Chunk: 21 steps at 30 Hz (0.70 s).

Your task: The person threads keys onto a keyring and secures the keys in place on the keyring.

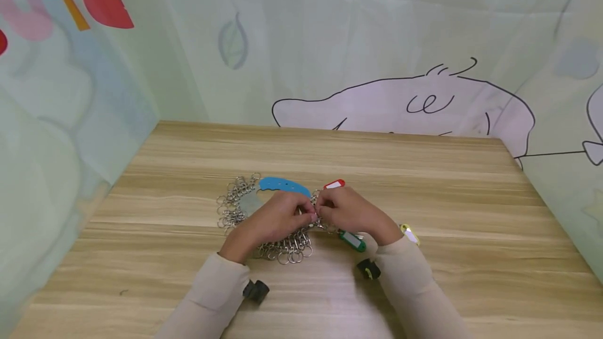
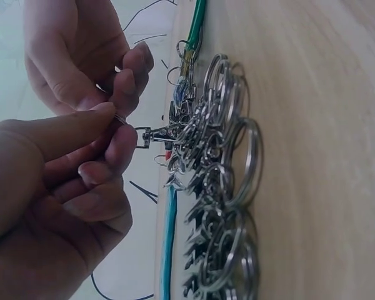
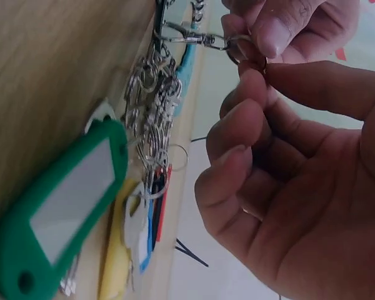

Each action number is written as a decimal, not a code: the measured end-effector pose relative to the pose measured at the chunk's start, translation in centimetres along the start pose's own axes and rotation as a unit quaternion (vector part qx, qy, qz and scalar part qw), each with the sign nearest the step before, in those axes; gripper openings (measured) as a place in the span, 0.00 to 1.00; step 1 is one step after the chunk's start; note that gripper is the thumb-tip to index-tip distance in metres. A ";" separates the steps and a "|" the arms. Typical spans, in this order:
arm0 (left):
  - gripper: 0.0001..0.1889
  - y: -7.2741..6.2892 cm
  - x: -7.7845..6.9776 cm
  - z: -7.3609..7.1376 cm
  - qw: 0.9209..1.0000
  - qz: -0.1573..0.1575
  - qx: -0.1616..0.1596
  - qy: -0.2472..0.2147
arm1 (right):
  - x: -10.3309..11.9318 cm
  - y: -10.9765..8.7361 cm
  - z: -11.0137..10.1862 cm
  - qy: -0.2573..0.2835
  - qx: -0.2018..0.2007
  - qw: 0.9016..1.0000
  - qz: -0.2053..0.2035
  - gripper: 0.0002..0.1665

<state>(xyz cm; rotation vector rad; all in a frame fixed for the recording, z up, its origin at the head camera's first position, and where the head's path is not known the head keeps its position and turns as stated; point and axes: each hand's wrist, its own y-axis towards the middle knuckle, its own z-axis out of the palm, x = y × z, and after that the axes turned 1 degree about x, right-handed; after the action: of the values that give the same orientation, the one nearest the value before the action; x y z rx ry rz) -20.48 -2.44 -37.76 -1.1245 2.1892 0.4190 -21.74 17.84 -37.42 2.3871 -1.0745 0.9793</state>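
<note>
My left hand (image 1: 282, 216) pinches a metal split ring (image 3: 234, 55) between thumb and index finger. The thumb and index fingertips of my right hand (image 1: 348, 211) meet at the same ring's edge. A swivel clasp (image 3: 207, 40) runs from this ring toward a flat grey and blue piece (image 1: 282, 184) on the table. Many more clasps and rings (image 1: 294, 250) fringe that piece, partly hidden under my left hand. Beside my right hand lie a green key tag (image 1: 352, 240) and a red key tag (image 1: 334, 184).
Out past my right wrist is a yellow key tag (image 1: 410, 234). In the right wrist view a silver key (image 3: 135, 222) hangs among the tags. The wooden table (image 1: 141, 276) meets a printed cloth wall (image 1: 198, 56) at its back and sides.
</note>
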 end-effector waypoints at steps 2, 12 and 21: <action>0.02 0.0 0.0 0.0 1.000 0.003 -0.001 0.000 | -0.1 0.0 0.1 0.014 0.005 1.000 0.011 0.09; 0.02 0.0 0.2 0.2 1.000 0.009 -0.005 -0.002 | -0.2 0.0 0.2 0.059 0.023 0.997 0.035 0.08; 0.02 0.0 0.0 0.0 1.000 0.012 -0.015 0.001 | -0.1 0.2 0.3 0.181 0.022 0.979 0.091 0.09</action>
<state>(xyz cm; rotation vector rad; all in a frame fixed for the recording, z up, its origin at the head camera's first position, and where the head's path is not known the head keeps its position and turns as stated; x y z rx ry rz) -20.48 -2.41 -37.73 -1.1171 2.2065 0.4636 -21.82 17.63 -37.69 2.0567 -1.1485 1.4464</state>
